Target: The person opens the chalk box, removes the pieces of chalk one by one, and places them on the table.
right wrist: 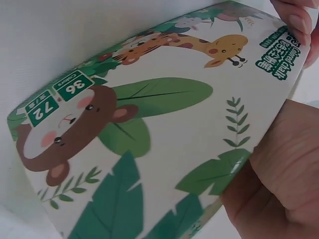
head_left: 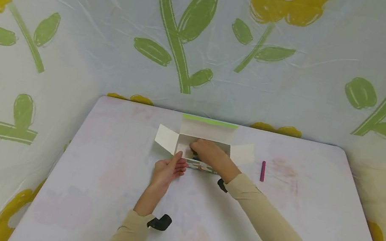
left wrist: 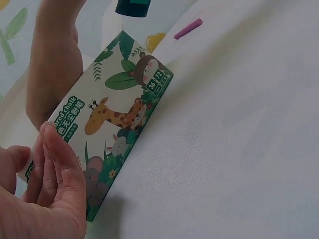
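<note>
A chalk box point(head_left: 204, 167) with green leaves and cartoon animals on its front stands with its flaps spread near the table's back edge. At its left front corner, my left hand point(head_left: 166, 170) pinches the front wall, thumb at the top edge and fingers against the printed side point(left wrist: 112, 119). My right hand point(head_left: 210, 151) reaches over that wall into the box. Its fingertips are hidden by the box front in both wrist views, so I cannot tell what they hold. A magenta chalk stick point(head_left: 263, 171) lies on the table right of the box.
The white side flaps point(head_left: 166, 138) stick out left and right, and the green-edged lid point(head_left: 208, 129) stands up behind. Beneath is a pale table point(head_left: 104, 208). A flower-printed cloth point(head_left: 116, 29) hangs close behind it and at both sides.
</note>
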Demonstrator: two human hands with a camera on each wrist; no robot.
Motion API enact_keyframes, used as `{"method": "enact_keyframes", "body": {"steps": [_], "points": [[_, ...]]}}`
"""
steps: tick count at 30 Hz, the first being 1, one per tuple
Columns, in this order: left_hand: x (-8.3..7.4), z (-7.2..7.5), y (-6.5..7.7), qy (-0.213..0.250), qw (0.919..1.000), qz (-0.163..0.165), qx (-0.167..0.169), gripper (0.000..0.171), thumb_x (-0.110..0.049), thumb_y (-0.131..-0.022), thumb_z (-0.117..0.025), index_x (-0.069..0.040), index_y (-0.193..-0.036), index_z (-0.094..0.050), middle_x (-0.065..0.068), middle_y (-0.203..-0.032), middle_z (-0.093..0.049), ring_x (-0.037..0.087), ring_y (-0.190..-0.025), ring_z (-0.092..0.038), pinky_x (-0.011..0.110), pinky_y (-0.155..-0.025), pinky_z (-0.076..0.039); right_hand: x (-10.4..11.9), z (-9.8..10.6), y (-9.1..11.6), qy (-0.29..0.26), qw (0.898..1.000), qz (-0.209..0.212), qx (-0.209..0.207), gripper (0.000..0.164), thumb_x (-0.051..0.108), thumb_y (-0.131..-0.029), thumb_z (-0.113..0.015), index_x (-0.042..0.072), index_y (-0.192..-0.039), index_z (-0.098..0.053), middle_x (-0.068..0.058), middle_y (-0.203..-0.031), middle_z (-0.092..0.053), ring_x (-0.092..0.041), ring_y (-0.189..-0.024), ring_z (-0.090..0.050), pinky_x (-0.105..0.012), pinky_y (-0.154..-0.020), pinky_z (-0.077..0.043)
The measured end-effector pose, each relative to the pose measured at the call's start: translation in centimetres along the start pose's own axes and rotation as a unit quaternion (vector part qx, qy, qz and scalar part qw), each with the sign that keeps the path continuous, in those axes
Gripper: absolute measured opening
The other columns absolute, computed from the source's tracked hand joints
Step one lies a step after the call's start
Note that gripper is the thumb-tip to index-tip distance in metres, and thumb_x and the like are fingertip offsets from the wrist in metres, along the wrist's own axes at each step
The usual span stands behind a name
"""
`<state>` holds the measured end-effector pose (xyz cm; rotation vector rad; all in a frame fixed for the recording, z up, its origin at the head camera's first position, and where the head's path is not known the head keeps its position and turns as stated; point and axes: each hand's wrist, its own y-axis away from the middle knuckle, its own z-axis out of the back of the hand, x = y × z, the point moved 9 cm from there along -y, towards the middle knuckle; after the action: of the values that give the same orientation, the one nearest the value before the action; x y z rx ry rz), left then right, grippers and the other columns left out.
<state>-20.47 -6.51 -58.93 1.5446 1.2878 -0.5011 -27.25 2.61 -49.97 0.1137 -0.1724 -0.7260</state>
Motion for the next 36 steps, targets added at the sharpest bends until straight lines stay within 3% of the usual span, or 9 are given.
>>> {"method": "enact_keyframes", "body": {"steps": [5, 10, 16, 20, 26, 28, 31, 36], "points": [[0.0, 0.0, -0.1, -0.001, 1.0, -0.001, -0.001, 0.044, -0.033, -0.099, -0.071, 0.011, -0.1, -0.071, 0.012, -0.083, -0.074, 0.011, -0.066, -0.067, 0.021, -0.064, -0.057, -0.6, -0.2, 0.0, -0.047, 0.999, -0.007, -0.005, 0.008, -0.003, -0.096, -0.068, 0.003, -0.092, -0.069, -0.002, -0.078, -0.06, -0.015, -0.072, -0.05, -0.029, -0.069, -0.049], [0.0, -0.1, -0.1, -0.003, 1.0, -0.002, -0.003, 0.044, -0.032, -0.1, -0.07, 0.012, -0.1, -0.07, 0.013, -0.083, -0.074, 0.011, -0.067, -0.067, 0.022, -0.065, -0.057, -1.2, 0.0, 0.5, -0.123, 0.992, 0.009, -0.021, 0.005, -0.003, -0.096, -0.069, 0.001, -0.094, -0.072, -0.006, -0.087, -0.067, -0.019, -0.08, -0.059, -0.035, -0.079, -0.054], [0.1, -0.1, -0.1, -0.003, 1.0, -0.001, -0.004, 0.044, -0.033, -0.1, -0.071, 0.011, -0.099, -0.071, 0.012, -0.082, -0.074, 0.011, -0.066, -0.067, 0.021, -0.064, -0.057, -1.8, 1.3, 2.0, -0.194, 0.978, 0.031, -0.075, 0.015, -0.005, -0.095, -0.069, -0.006, -0.11, -0.072, -0.012, -0.101, -0.071, -0.027, -0.095, -0.066, -0.042, -0.087, -0.057], [0.1, -0.1, -0.2, -0.004, 1.0, 0.0, -0.003, 0.044, -0.033, -0.099, -0.071, 0.012, -0.1, -0.07, 0.012, -0.083, -0.074, 0.011, -0.066, -0.067, 0.021, -0.064, -0.057, -2.6, 2.3, 3.2, -0.221, 0.968, 0.025, -0.115, 0.019, -0.002, -0.094, -0.072, -0.007, -0.113, -0.071, -0.013, -0.103, -0.071, -0.026, -0.093, -0.066, -0.042, -0.086, -0.058], [0.0, -0.1, 0.0, -0.005, 1.0, -0.001, 0.0, 0.046, -0.034, -0.099, -0.071, 0.013, -0.102, -0.069, 0.009, -0.082, -0.073, 0.011, -0.068, -0.066, 0.022, -0.066, -0.057, -4.6, 3.7, 5.3, -0.3, 0.936, -0.003, -0.182, 0.023, -0.003, -0.093, -0.073, -0.006, -0.116, -0.07, -0.016, -0.109, -0.072, -0.029, -0.1, -0.071, -0.044, -0.089, -0.06], [-0.1, -0.1, 0.1, -0.005, 1.0, -0.002, -0.001, 0.046, -0.033, -0.099, -0.071, 0.013, -0.101, -0.07, 0.008, -0.081, -0.073, 0.011, -0.068, -0.066, 0.022, -0.065, -0.057, -5.4, 4.1, 6.1, -0.332, 0.922, -0.019, -0.197, 0.024, -0.002, -0.093, -0.073, -0.005, -0.117, -0.07, -0.017, -0.109, -0.073, -0.031, -0.101, -0.071, -0.047, -0.09, -0.059], [-0.2, 0.0, 0.2, -0.004, 1.0, 0.001, -0.007, 0.043, -0.032, -0.099, -0.071, 0.012, -0.1, -0.07, 0.008, -0.08, -0.072, 0.011, -0.067, -0.066, 0.021, -0.064, -0.056, -6.5, 4.4, 7.1, -0.354, 0.91, -0.042, -0.214, 0.024, 0.001, -0.094, -0.073, -0.005, -0.118, -0.07, -0.016, -0.109, -0.073, -0.031, -0.102, -0.07, -0.05, -0.091, -0.058], [-0.1, 0.1, 0.4, -0.004, 0.9998, 0.011, -0.013, 0.042, -0.031, -0.099, -0.071, 0.011, -0.1, -0.07, 0.008, -0.081, -0.073, 0.011, -0.068, -0.066, 0.02, -0.064, -0.056, -8.2, 4.7, 8.9, -0.376, 0.894, -0.081, -0.229, 0.029, 0.01, -0.096, -0.074, -0.003, -0.121, -0.07, -0.012, -0.112, -0.073, -0.028, -0.103, -0.07, -0.039, -0.094, -0.058]]}}
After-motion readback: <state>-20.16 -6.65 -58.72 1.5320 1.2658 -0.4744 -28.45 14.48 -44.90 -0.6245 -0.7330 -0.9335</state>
